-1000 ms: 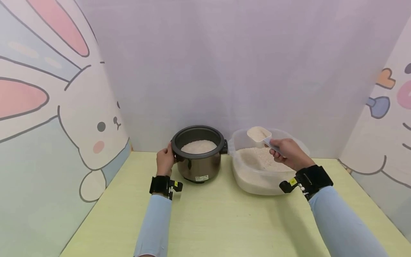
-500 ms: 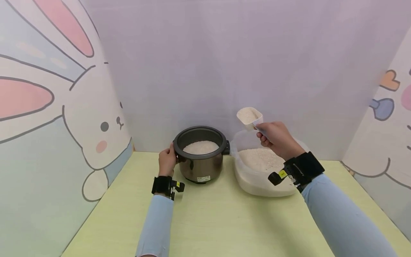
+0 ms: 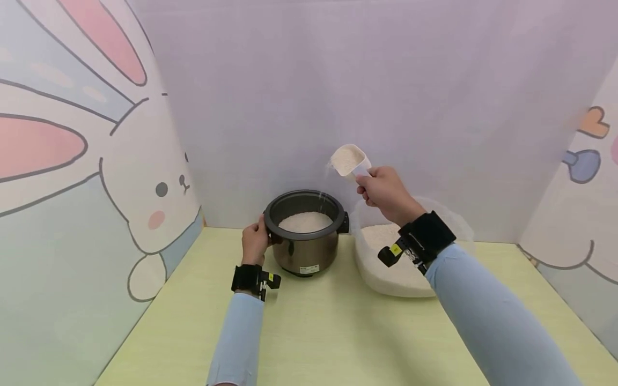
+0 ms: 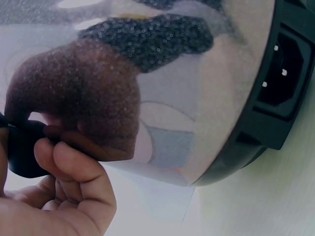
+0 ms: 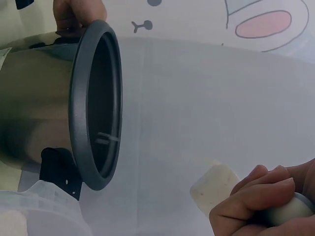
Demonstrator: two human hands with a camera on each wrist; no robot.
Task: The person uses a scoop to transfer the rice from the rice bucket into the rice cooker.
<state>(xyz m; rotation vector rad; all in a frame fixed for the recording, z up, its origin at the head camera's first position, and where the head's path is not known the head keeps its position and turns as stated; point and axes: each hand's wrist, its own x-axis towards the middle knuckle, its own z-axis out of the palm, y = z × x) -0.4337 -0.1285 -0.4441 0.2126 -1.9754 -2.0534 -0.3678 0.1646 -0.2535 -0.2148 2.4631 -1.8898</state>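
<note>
A dark rice cooker [image 3: 305,252] with rice [image 3: 306,222] inside stands on the table near the back wall. My left hand [image 3: 255,241] grips its black left handle, fingers curled under it in the left wrist view. Above the cooker's right side, my right hand [image 3: 388,193] holds a white measuring scoop [image 3: 348,161] by its handle. The scoop is full of rice and tips to the left. A few grains fall from its lip toward the cooker's opening. In the right wrist view, the curled fingers [image 5: 261,196] wrap the scoop handle.
A clear plastic bin [image 3: 386,279] of rice stands right of the cooker, partly hidden by my right forearm. A power socket [image 4: 283,73] shows on the cooker's lower side. The pale wall [image 3: 260,107] rises close behind. Cartoon rabbit panels [image 3: 154,214] flank the table [image 3: 309,332].
My right hand has carried the full scoop up and left from over the bin to above the cooker, and tilted it so grains fall. My left hand keeps its grip on the handle.
</note>
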